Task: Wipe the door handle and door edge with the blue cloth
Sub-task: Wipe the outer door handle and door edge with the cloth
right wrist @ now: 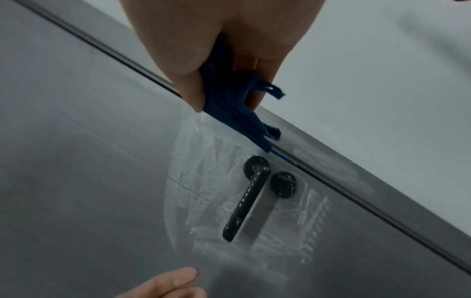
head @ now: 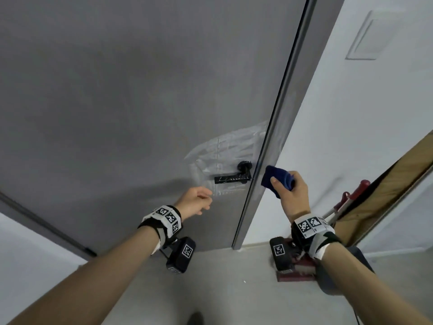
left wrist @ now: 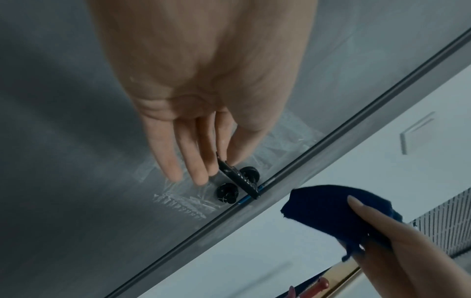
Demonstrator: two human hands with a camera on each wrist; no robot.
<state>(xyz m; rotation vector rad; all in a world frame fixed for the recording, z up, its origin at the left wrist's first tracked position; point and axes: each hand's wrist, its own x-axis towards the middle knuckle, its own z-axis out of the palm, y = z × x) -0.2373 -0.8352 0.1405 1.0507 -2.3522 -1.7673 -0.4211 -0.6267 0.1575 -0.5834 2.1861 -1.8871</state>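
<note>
Gripping the folded blue cloth (head: 277, 180), the right hand (head: 290, 194) pinches it with the thumb across the front face and the other fingers behind, holding it upright just beside the door edge (head: 269, 158). In the head view the cloth sits level with the door handle (head: 232, 178), on the far side of the edge from it; whether the cloth actually touches the edge cannot be told from that view. In the right wrist view the cloth's lower corner lies against the edge strip, a little above the handle, with loose threads hanging off the cloth.

That handle is a black lever on a round rose, with a second round black fitting (right wrist: 283, 186) next to it, all set on the grey door (head: 128, 102). Crinkled clear protective film (head: 225, 151) covers the door face around the handle.

On the near side of the lever, the left hand (head: 195, 202) is held close to the door just below and to the left of it, fingers loosely extended and holding nothing; in the left wrist view its fingertips (left wrist: 200, 177) reach towards the film and the lever's end, though contact is unclear.

Both wrists carry black camera units with white marker bands (head: 167, 219). To the right stands a white wall (head: 339, 125) bearing a flat rectangular panel (head: 370, 36). Red-handled tools (head: 351, 198) lean in the corner by a brown board (head: 389, 198), above the pale floor (head: 222, 289).
</note>
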